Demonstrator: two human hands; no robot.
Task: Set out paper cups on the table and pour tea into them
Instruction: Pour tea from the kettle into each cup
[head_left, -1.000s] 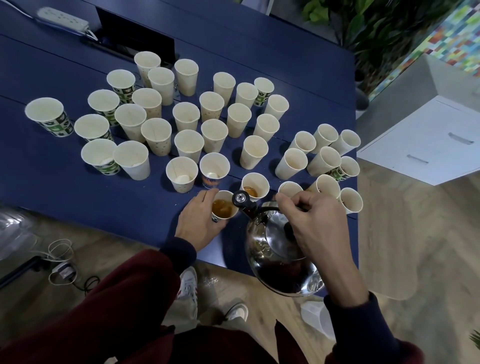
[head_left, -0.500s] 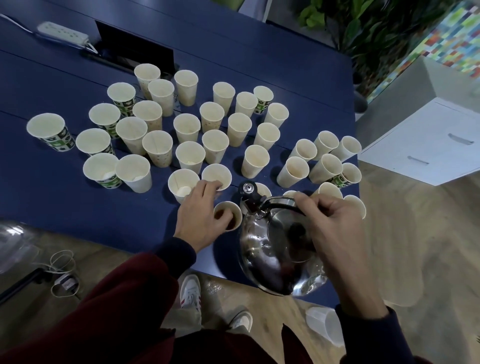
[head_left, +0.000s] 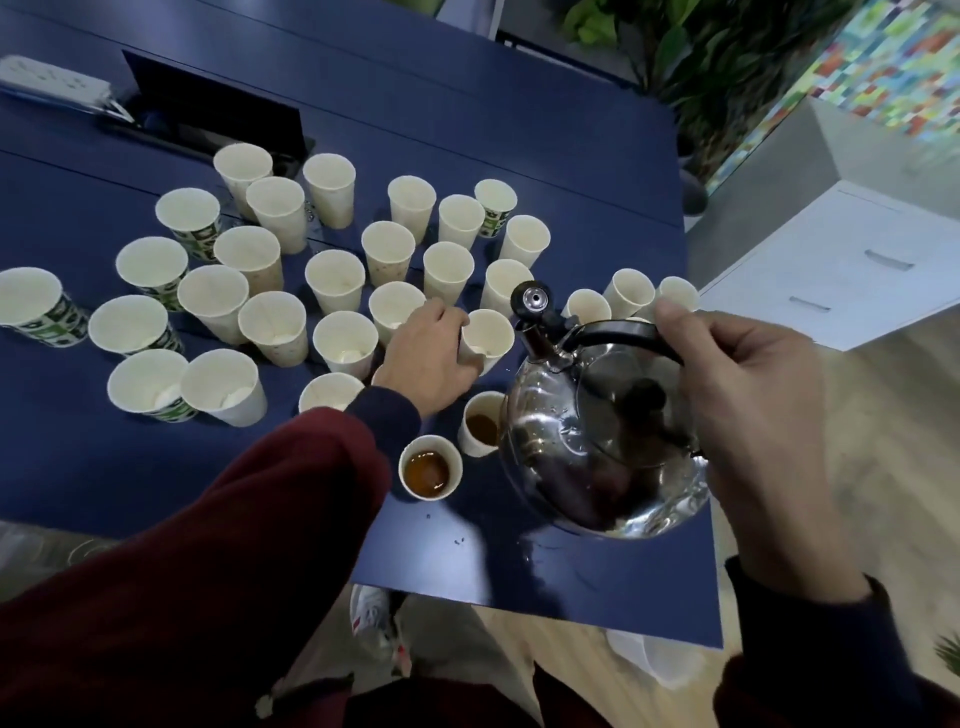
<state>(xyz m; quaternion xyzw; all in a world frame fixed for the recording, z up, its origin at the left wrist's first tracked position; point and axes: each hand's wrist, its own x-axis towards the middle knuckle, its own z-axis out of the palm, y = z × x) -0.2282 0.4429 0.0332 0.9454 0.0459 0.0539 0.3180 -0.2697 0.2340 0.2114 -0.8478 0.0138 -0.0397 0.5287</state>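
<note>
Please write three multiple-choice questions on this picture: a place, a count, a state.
1. Where are the cups with tea? A) at the far side B) near table edge, beside the kettle C) in a stack
2. How many cups show brown tea? A) two B) none C) six
3. What does the right hand do? A) hangs idle B) presses the table C) grips the kettle handle
Key: 1 B, they stand by the kettle; 2 A, two hold brown liquid; 3 C, it wraps the handle.

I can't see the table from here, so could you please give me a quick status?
Left hand grips empty cup; right hand holds kettle by handle. Tea in nearest cup and its neighbour. Nothing pouring; other cups crowd close.
</note>
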